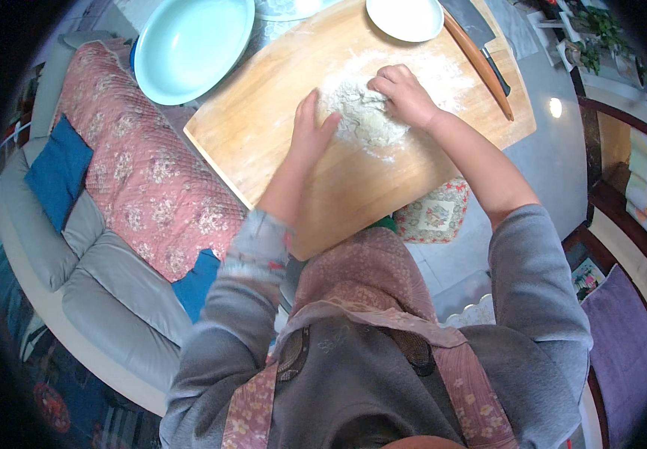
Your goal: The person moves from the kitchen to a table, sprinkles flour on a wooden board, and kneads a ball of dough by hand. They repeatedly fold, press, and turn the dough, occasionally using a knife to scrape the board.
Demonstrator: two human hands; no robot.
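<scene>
A rough, floury mound of dough [364, 120] rests on a wooden board [245, 151], with loose white flour [447, 84] spread around it. Against the dough's right side, my right hand [405, 96] has its fingers curled into the upper edge. My left hand [311, 126] lies at the left side of the mound, thumb spread from the fingers and its tip near or touching the dough. Nothing is held in that left hand.
A pale turquoise basin [194, 50] stands beyond the board's left edge. At the board's far side are a white dish [406, 19], a tapered wooden rolling pin [478, 59] and a black-handled cleaver [497, 72]. A grey sofa [127, 297] with a pink floral cover [149, 185] is at left.
</scene>
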